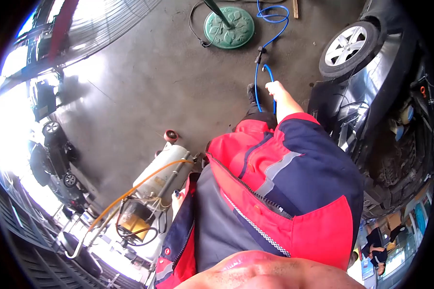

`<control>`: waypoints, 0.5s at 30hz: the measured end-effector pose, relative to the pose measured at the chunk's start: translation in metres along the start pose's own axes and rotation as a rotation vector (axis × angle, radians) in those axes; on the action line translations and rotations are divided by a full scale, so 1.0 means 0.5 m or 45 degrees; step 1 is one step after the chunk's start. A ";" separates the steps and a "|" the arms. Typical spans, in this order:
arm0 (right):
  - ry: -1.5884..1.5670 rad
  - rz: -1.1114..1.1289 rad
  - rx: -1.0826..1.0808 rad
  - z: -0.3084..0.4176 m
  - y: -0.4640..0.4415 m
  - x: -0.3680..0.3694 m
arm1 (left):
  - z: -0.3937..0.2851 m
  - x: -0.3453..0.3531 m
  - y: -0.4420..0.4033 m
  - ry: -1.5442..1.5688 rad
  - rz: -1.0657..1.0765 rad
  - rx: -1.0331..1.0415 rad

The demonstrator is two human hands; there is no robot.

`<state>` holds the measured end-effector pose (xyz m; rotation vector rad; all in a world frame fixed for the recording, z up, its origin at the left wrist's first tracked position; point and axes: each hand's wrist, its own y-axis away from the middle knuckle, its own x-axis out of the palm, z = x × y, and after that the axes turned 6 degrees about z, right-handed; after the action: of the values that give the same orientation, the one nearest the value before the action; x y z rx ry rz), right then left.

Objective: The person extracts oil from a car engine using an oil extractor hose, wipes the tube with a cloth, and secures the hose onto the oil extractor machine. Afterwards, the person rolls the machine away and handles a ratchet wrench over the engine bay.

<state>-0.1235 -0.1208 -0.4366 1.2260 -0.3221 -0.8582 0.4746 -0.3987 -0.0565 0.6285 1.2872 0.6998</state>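
Note:
My right hand [277, 90] is closed round a blue hose [271, 76], with the arm stretched forward in a red and navy sleeve. The hose loops down toward my legs and runs up past a dark coupling [260, 54]. Low beside the open jacket, my left hand [177, 198] is partly hidden by the jacket edge. Its fingers are curled at a small dark object too small to name. A whitish tank on a wheeled cart [160, 176] stands just beyond that hand.
A green round stand base [229, 28] is on the floor ahead. At the right is a dark car with a silver wheel [345, 45] and an exposed engine bay. An orange hose [130, 191] crosses the cart. A person [377, 250] is at the lower right.

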 end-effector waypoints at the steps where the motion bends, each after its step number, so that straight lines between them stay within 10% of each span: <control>1: -0.061 -0.059 0.031 -0.003 -0.003 0.006 | -0.002 -0.029 -0.004 -0.056 -0.005 -0.011; 9: -0.457 0.487 -0.142 -0.022 -0.008 0.128 | -0.024 -0.226 -0.113 -0.437 -0.005 0.109; 15: 0.394 0.229 -0.454 0.104 0.181 0.079 | -0.235 -0.302 -0.182 -0.430 0.093 0.358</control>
<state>-0.0948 -0.1775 -0.3447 0.9604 -0.0243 -0.5315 0.3488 -0.5691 -0.0508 0.9827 1.0573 0.4491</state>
